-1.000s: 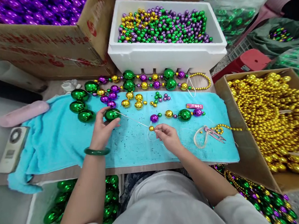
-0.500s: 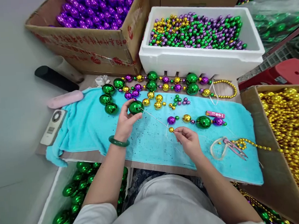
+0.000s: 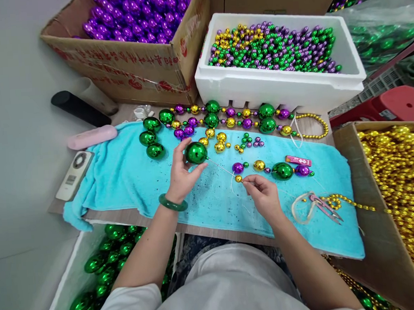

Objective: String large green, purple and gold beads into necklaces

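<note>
My left hand (image 3: pixel 180 175) is closed round a large green bead (image 3: pixel 196 152) above the turquoise towel (image 3: pixel 123 175). A thin needle or wire (image 3: pixel 220 166) runs from that bead to my right hand (image 3: pixel 262 193), which pinches it just behind a small gold bead (image 3: pixel 238 178). To the right of that lies a partly strung row: a purple bead (image 3: pixel 237 167), a gold bead (image 3: pixel 259 165), a big green bead (image 3: pixel 282 170) and another purple bead (image 3: pixel 302 169). Three loose large green beads (image 3: pixel 148 138) lie at the towel's left.
Finished bead strands (image 3: pixel 225 118) lie along the towel's far edge. Behind are a white foam box of mixed beads (image 3: pixel 276 81) and a cardboard box of purple beads (image 3: pixel 130 70). A box of gold strands (image 3: pixel 400 184) stands right, snips (image 3: pixel 322 206) lie nearby, green beads (image 3: pixel 108 266) below.
My left hand has carried the large green bead to the right along the wire, closer to my right hand. The view has shifted a little.
</note>
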`<state>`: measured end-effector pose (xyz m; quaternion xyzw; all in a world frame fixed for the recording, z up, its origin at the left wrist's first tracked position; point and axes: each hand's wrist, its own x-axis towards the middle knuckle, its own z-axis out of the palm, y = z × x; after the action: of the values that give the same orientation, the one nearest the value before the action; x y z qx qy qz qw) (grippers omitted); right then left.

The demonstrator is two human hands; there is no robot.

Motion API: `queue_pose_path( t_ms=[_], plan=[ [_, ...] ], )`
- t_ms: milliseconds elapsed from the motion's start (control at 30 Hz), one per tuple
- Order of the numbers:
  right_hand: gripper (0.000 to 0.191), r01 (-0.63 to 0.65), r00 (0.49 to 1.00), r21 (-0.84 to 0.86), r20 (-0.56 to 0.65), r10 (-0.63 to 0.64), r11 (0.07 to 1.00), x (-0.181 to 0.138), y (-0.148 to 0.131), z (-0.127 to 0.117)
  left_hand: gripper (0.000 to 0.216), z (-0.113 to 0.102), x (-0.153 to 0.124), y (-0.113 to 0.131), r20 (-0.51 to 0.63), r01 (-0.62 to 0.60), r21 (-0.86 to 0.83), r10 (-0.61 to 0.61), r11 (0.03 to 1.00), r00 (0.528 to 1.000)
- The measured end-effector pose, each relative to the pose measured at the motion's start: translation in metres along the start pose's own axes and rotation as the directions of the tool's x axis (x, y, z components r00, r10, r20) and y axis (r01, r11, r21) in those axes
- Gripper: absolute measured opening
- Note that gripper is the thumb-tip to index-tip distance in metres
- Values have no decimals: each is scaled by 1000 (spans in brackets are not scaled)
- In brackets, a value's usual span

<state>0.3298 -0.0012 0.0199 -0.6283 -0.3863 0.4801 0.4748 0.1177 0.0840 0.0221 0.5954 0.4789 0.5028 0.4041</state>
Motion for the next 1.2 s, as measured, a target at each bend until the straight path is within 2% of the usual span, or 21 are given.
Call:
queue_pose_path(
  t_ms=[67, 167, 233, 367, 467, 700, 833, 1000, 1200],
  plan=[
    [19, -18, 1000, 33, 12, 18, 999, 2, 2, 1, 76, 7, -5, 6, 43, 64, -142, -58, 988, 997],
    [21, -52, 998, 79, 28, 50, 996, 4, 7, 0, 62, 14, -10, 16, 89, 174, -330, -153, 928, 984],
    [23, -76, 997, 97, 38, 73, 992, 5, 11, -1, 63, 18, -12, 22, 101, 176, -397, -147, 901, 984],
    [28, -128, 990, 141, 74, 119, 982, 8, 19, -6, 70, 21, -15, 33, 120, 88, -438, -39, 895, 992],
    [30, -147, 986, 168, 105, 131, 975, 10, 23, -8, 69, 23, -17, 38, 158, 90, -495, -12, 864, 987],
    [29, -174, 976, 207, 168, 141, 963, 11, 27, -8, 69, 21, -18, 40, 163, 94, -539, -6, 837, 987],
    [32, -210, 968, 217, 183, 172, 953, 12, 23, -4, 68, 18, -18, 41, 170, 124, -575, -30, 809, 985],
    [34, -235, 964, 253, 188, 190, 939, 13, 15, 2, 67, 17, -19, 45, 159, 104, -618, -5, 780, 987],
    [32, -193, 967, 201, 208, 151, 960, 17, 16, -1, 56, 15, -18, 50, 172, 100, -593, 4, 799, 985]
  ],
)
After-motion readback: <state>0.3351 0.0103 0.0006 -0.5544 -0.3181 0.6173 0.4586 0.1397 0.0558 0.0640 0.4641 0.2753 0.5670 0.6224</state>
